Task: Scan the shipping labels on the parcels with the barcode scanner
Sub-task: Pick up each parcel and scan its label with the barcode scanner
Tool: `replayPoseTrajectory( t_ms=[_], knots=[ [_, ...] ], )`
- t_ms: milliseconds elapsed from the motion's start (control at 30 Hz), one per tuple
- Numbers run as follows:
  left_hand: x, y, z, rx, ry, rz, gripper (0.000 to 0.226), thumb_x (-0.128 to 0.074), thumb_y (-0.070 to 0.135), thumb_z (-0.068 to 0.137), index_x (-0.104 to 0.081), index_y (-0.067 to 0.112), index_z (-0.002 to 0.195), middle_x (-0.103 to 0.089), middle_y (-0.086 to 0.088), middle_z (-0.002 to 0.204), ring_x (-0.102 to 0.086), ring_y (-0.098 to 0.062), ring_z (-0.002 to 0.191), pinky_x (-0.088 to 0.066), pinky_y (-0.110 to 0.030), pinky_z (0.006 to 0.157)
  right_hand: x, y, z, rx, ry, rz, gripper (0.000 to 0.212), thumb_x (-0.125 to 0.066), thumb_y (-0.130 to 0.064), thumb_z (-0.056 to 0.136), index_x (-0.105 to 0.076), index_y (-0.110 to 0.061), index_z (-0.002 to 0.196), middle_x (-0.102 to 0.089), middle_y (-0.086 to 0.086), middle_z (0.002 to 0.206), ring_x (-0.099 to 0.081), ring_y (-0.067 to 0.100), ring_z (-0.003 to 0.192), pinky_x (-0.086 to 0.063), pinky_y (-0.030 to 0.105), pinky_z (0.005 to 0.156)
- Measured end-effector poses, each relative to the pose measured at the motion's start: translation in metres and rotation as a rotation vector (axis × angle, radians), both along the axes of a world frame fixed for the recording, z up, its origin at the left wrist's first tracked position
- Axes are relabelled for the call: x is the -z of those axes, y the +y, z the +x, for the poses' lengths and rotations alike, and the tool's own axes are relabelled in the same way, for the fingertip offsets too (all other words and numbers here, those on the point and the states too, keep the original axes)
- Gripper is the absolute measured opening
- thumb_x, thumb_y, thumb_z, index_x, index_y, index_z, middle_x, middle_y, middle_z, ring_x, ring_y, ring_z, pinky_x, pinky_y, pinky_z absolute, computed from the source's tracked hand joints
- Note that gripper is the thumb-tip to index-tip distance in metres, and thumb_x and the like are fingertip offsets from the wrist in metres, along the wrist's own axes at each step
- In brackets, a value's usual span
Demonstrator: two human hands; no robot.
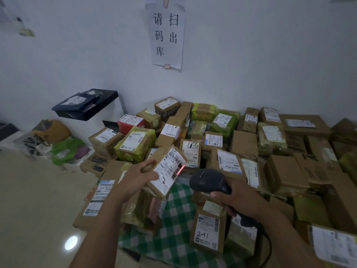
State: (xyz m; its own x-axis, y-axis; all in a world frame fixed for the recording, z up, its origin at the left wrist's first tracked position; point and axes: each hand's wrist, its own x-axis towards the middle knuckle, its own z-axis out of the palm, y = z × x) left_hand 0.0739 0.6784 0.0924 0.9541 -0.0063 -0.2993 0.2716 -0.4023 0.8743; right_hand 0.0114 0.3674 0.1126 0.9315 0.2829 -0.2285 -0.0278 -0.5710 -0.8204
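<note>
One light, stiff parcel my left hand grips by its edge; my right hand closes around the scanner.

We see a dim room under flat, bluish light, the plain white wall greyed and uneven. 1 round white glare spot on the glossy pale tile floor suggests a lamp overhead. A thin red scan line glows on the white printed shipping label. Shadows among the brown cardboard parcels are soft. We notice wide-angle bending and smeared detail toward the frame edges, strongest at the upper left, while the centre stays fairly sharp
</note>
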Motion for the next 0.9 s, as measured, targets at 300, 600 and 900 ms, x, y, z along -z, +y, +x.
replayPoseTrajectory(
  t_ms=[300, 600, 900],
  knots=[
    [0.038, -0.056, -0.036, -0.068, -0.044, 0.492, 0.085, -0.072, 0.051, 0.067, -0.036, 0.046, 0.144, -0.019, -0.005, 0.159, -0.02, -0.032, 0.145, -0.024, -0.052, 0.118, 0.011, -0.007, 0.008, 0.246, -0.043, 0.15, 0.03, -0.063, -0.033, 0.093, -0.062, -0.009, 0.076, -0.064, 0.005, 0.051, -0.058, 0.014, 0.043, -0.05, 0.019, 0.048],
    [0.102, -0.084, -0.057, 0.05, -0.227, 0.856, 0.088, -0.053, 0.071, 0.071, -0.017, 0.041, 0.145, -0.002, -0.006, 0.156, -0.013, -0.032, 0.143, -0.015, -0.046, 0.118, 0.02, -0.021, 0.006, 0.348, -0.053, 0.239, 0.033, -0.062, -0.033, 0.093, -0.061, -0.006, 0.073, -0.061, 0.005, 0.049, -0.055, 0.015, 0.04, -0.048, 0.019, 0.045],
    [0.148, -0.101, -0.052, 0.037, 0.064, 0.724, 0.087, -0.055, 0.067, 0.08, -0.013, 0.029, 0.146, -0.015, -0.007, 0.149, -0.024, -0.03, 0.139, -0.03, -0.047, 0.114, 0.034, -0.041, 0.001, 0.424, -0.001, 0.318, 0.038, -0.059, -0.034, 0.094, -0.06, 0.0, 0.077, -0.061, 0.008, 0.052, -0.056, 0.023, 0.046, -0.051, 0.031, 0.052]
  ],
)
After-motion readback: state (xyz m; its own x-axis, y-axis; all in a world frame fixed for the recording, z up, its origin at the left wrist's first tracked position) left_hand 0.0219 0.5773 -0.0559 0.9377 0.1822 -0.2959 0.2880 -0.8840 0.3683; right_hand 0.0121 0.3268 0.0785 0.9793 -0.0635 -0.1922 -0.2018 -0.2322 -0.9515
